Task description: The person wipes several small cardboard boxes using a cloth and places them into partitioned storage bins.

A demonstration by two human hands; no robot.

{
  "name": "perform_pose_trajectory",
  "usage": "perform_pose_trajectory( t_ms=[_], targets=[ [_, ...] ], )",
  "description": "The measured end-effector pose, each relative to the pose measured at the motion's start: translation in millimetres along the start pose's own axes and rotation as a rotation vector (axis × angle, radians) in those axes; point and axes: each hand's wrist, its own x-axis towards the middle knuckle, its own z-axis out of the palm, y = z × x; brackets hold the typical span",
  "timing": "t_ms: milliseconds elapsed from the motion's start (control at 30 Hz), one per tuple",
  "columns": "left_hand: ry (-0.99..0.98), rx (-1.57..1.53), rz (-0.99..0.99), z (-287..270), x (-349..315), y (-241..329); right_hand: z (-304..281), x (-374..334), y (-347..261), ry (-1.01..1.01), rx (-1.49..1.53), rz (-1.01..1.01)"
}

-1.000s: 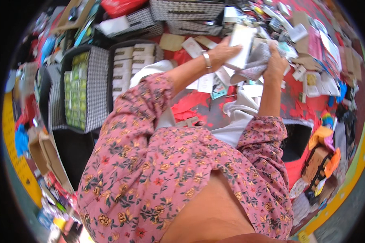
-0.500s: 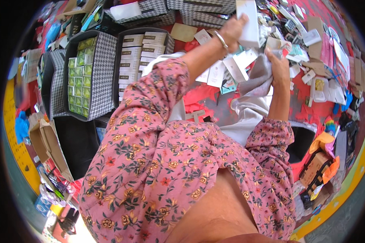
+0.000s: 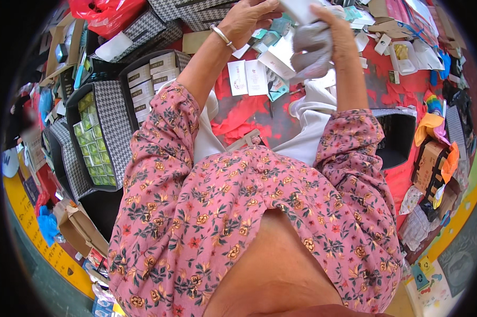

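A white box [image 3: 299,9], partly cut off by the top edge, sits between my hands. My left hand [image 3: 245,21], with a bangle at the wrist, has its fingers stretched apart at the box's left end; whether they touch it is unclear. My right hand [image 3: 338,33] grips a grey cloth [image 3: 311,52] that hangs bunched below its fingers. Those fingers are blurred and lie against the right side of the box. Below the cloth, several white boxes [image 3: 256,77] lie on the red-patched floor.
Houndstooth bins stand at left, one with green packets [image 3: 93,142], another with white boxes [image 3: 141,91]. A black bin [image 3: 396,138] stands by my right sleeve. An open carton [image 3: 82,227] is at lower left, a clear tub [image 3: 404,57] at upper right, a red plastic bag [image 3: 106,16] at upper left.
The white box has left my left hand's upright grip and tilted over toward the right hand. My right hand has risen with the cloth to the box. The view has shifted.
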Motion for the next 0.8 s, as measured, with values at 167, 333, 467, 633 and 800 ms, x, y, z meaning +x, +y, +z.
perform_pose_trajectory(
  t_ms=[167,333,467,633,800],
  targets=[
    [0.277,0.034,-0.017,-37.6,11.8,-13.2,-55.3,15.7,-6.5,0.201,-0.212,-0.164],
    [0.389,0.006,0.055,-43.6,11.2,-10.2,-102.5,41.9,19.0,0.224,-0.176,0.03],
    [0.438,0.2,-0.018,-23.3,6.5,-0.8,-86.3,24.5,5.0,0.195,0.047,0.246],
    [0.466,0.046,-0.085,-26.4,4.5,-4.9,-83.7,42.7,11.1,0.059,0.168,0.4],
    [0.082,0.478,-0.029,7.2,20.6,-63.1,-75.6,41.1,18.1,0.092,-0.075,0.366]
  ],
)
